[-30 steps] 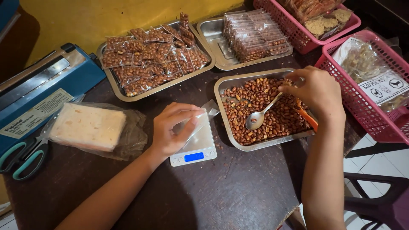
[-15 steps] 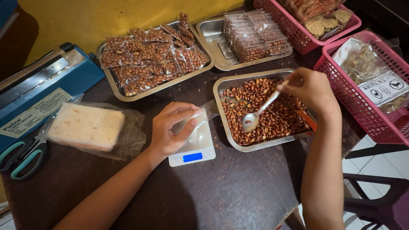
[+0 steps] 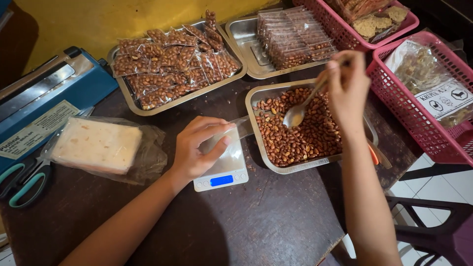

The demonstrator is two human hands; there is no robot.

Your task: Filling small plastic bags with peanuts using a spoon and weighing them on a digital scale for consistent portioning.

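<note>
Left hand pinching a small clear bag over the digital scale, right hand gripping a spoon above the tray of peanuts, dark counter

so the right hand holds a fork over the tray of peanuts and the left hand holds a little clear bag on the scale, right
Not quite: the right hand holds a spoon, not a fork, as the head view shows. The rest stands: it is over the tray of peanuts, and the left hand holds a small clear bag on the scale.
</note>
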